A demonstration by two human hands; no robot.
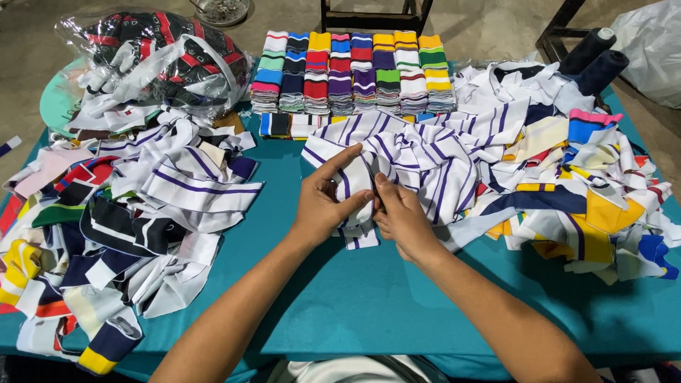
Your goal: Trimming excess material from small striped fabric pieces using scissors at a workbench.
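The striped strip [362, 181] in both hands is soft knit cloth, matt and ribbed, as are the folded stacks [355, 71] and the loose heaps [142, 213]. The tablecloth [369, 298] is smooth matt teal fabric. The bag [152, 60] is clear glossy plastic, crinkled. The thread cones [596, 60] look matt and dark.

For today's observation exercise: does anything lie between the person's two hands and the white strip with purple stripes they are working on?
Nothing visible does. The left hand and right hand both already pinch the white purple-striped strip directly, above the teal table cover. The heaps of fabric pieces lie off to either side, away from the grip.
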